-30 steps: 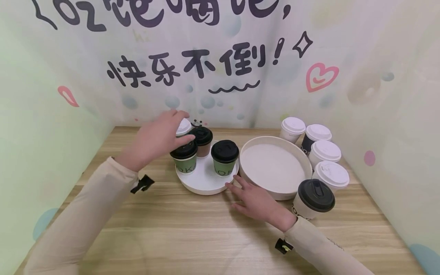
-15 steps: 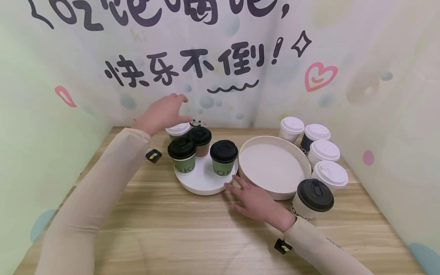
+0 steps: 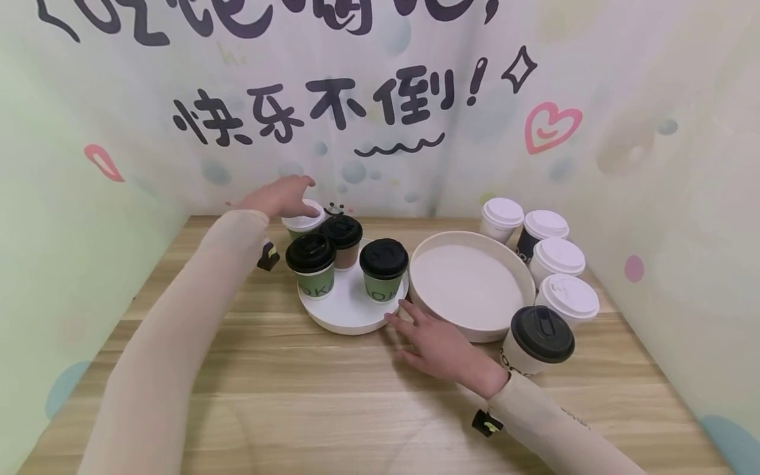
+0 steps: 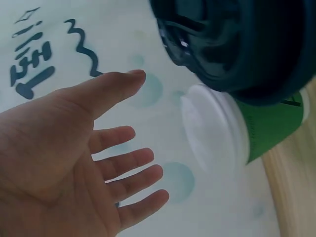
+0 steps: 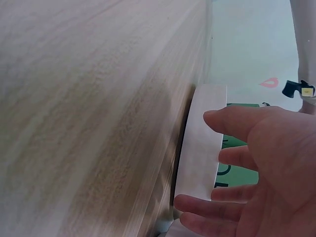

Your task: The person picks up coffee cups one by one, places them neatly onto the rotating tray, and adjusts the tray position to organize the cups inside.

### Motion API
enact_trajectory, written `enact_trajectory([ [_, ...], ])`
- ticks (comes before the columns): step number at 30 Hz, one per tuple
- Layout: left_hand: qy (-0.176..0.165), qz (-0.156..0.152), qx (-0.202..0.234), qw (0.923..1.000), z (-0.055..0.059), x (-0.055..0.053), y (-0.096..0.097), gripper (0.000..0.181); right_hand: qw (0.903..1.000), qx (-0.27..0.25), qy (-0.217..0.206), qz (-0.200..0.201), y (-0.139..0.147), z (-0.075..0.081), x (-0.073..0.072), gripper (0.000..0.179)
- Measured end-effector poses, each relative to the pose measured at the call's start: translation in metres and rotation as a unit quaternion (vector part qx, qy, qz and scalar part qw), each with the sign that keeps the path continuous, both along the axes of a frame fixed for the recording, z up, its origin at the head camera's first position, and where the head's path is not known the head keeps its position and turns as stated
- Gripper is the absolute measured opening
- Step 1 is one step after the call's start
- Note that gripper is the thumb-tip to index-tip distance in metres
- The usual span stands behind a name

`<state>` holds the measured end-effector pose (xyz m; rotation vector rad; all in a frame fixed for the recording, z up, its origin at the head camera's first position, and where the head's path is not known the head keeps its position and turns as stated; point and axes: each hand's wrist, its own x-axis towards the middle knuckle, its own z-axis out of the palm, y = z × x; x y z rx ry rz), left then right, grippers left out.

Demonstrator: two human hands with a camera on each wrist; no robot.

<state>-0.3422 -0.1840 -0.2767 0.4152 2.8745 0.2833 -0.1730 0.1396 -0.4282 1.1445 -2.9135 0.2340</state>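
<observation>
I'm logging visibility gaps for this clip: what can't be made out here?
- Head view: lower part of the white-lidded green cup, hidden by the black-lidded cups in front; its contents, under the lid.
- Head view: upper lettering, cut off by the top edge.
- Head view: marking on the right sleeve, too small to read.
- Left wrist view: black lid, blurred, cut off by the top edge.

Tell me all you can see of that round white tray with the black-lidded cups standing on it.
The white tray is round and low, with a smooth, plain side that looks like plastic. It lies flat on the wooden table, just left of the larger cream tray. Three black-lidded cups stand on it: two green cups and a brown cup. A white-lidded cup is behind, its base hidden. The right hand has fingertips at the near right edge, possibly touching.
</observation>
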Motion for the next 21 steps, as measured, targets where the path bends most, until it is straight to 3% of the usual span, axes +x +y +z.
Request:
enact_trajectory([
  [10,-0.010,0.008,0.008,0.9999,-0.033,-0.009,-0.013,0.079,1.0000,0.000,-0.007,0.000,0.001,-0.001,0.000,0.067],
  [21,-0.019,0.023,0.031,0.9991,-0.052,-0.019,-0.021,0.084,0.9999,-0.001,-0.012,-0.003,0.001,-0.001,-0.001,0.068],
])
